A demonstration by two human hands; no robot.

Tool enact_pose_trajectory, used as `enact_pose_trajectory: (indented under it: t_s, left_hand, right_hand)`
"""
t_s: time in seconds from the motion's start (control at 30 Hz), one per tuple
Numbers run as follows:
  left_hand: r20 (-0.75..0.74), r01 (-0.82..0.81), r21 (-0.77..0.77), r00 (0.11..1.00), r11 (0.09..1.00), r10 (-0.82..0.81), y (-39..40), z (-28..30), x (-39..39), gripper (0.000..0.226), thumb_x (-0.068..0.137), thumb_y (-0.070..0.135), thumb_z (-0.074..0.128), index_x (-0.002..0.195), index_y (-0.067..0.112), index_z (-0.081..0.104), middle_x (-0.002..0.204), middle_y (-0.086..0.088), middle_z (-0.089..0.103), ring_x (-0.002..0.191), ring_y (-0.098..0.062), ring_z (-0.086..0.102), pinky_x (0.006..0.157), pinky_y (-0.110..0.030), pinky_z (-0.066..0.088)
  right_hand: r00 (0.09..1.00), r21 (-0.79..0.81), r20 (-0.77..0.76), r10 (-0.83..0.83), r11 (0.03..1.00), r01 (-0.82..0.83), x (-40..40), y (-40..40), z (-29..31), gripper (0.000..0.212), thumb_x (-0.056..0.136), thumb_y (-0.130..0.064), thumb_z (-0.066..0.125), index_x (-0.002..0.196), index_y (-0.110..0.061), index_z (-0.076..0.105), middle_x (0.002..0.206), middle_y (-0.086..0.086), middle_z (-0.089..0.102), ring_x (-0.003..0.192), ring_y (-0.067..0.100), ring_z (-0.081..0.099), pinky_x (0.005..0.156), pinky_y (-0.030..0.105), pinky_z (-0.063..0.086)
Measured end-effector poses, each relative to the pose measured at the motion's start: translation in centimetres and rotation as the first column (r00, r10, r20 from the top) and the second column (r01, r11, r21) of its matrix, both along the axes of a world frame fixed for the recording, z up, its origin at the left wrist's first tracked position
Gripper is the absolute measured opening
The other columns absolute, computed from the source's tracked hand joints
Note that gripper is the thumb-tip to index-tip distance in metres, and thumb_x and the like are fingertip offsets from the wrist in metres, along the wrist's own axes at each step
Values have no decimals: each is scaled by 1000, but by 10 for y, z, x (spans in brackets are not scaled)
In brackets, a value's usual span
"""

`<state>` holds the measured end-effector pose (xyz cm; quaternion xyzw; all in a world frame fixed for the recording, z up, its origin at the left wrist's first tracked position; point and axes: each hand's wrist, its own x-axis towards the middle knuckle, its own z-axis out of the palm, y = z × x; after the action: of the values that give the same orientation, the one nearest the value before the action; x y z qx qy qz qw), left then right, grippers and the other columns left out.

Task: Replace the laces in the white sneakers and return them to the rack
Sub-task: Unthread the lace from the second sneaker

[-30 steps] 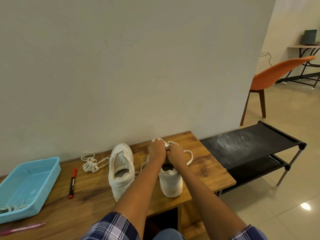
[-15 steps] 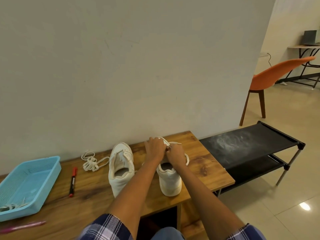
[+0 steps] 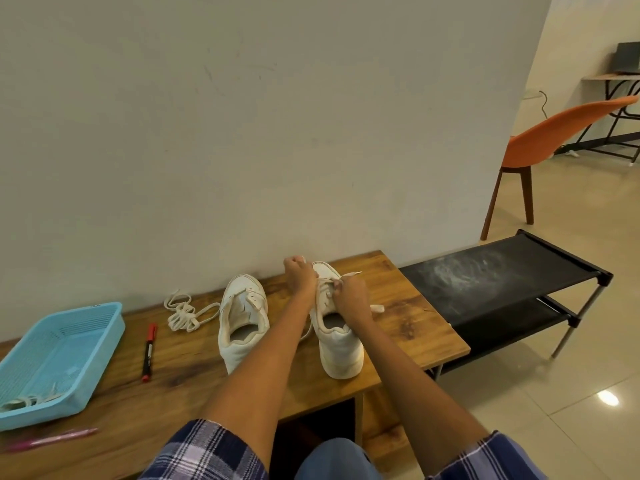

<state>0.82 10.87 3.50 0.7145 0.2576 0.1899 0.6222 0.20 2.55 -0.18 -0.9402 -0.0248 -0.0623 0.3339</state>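
Two white sneakers stand on the wooden table (image 3: 408, 306), toes toward the wall. The left sneaker (image 3: 242, 320) has no lace. Over the right sneaker (image 3: 337, 341) my left hand (image 3: 299, 273) is closed near the toe, and my right hand (image 3: 349, 294) pinches a white lace (image 3: 351, 274) above the tongue. A lace end (image 3: 377, 308) lies on the table to the right of the shoe. A loose bundled white lace (image 3: 183, 311) rests to the left of the sneakers. The black shoe rack (image 3: 485, 282) stands to the right of the table.
A blue plastic basket (image 3: 55, 358) with old laces inside sits at the table's left end. A red marker (image 3: 149, 346) lies beside it and a pink pen (image 3: 48, 439) near the front edge. An orange chair (image 3: 540, 147) stands beyond the rack.
My left hand has slid forward toward the right sneaker's toe. The lace loops that stood out around my hands have drawn in close to the shoe.
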Motion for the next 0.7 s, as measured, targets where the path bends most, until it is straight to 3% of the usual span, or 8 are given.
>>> enact_pose_trajectory:
  t_s: [0.13,0.27,0.37,0.47,0.53,0.6,0.63,0.7]
  left_hand:
    - [-200,265,571,963,777,-182,1,-5,-5,28,101,24,35,117,4,46,112,-14,60,100,-28,58,73,-30,39]
    - [-397,405,668,903,625,-162,-3,-3,-6,26,85,19,59,103,2,65,107,-15,67,101,-30,62,77,-35,49]
    - [-424,421,699,895,578,-138,-6,-2,-5,22,89,13,53,101,0,65,108,-16,65,103,-29,61,79,-34,48]
    - [-248,323,509,943,797,-224,-4,-6,1,24,97,12,40,105,3,61,109,-14,63,102,-27,59,78,-30,44]
    - [-21,143,106,990,984,-141,-3,-1,2,23,99,10,31,105,3,53,96,-13,59,89,-27,59,70,-26,44]
    - [99,-29,-248,993,968,56,2,5,3,18,100,10,26,100,5,43,82,-8,51,67,-19,53,56,-22,44]
    - [109,-44,-240,992,970,72,6,6,4,17,100,10,26,100,6,43,85,-8,51,65,-18,52,54,-23,43]
    - [2,60,139,998,988,-61,11,5,4,17,99,11,35,108,3,47,101,-12,57,84,-24,58,65,-26,44]
  right_hand:
    - [1000,15,-7,5,1000,-4,2,0,-3,27,96,-16,46,73,-6,56,69,4,49,64,14,44,57,24,33]
    - [1000,-38,-9,8,999,-9,2,-1,-3,40,97,-13,42,58,-15,38,59,-4,36,59,11,40,51,20,29]
    - [1000,-36,-4,13,999,-13,2,-1,-3,35,98,-13,41,64,-9,48,59,-4,36,67,14,45,52,21,30]
    - [1000,6,3,6,1000,-6,0,-2,-1,27,96,-12,44,77,-1,59,68,5,51,69,16,46,50,22,28]
    - [1000,48,8,0,999,0,1,-2,-1,25,96,-13,46,86,2,63,72,6,51,68,17,46,46,20,25]
    - [1000,59,3,-1,998,1,1,-1,-3,25,95,-16,48,87,2,64,70,4,49,67,16,47,45,18,25]
    - [1000,64,-6,0,998,0,2,-1,-3,25,95,-17,48,87,1,63,70,4,50,66,16,47,45,18,25]
    - [1000,67,-19,2,998,-1,3,0,-5,24,95,-17,48,79,-3,60,70,4,50,64,15,46,46,18,27]
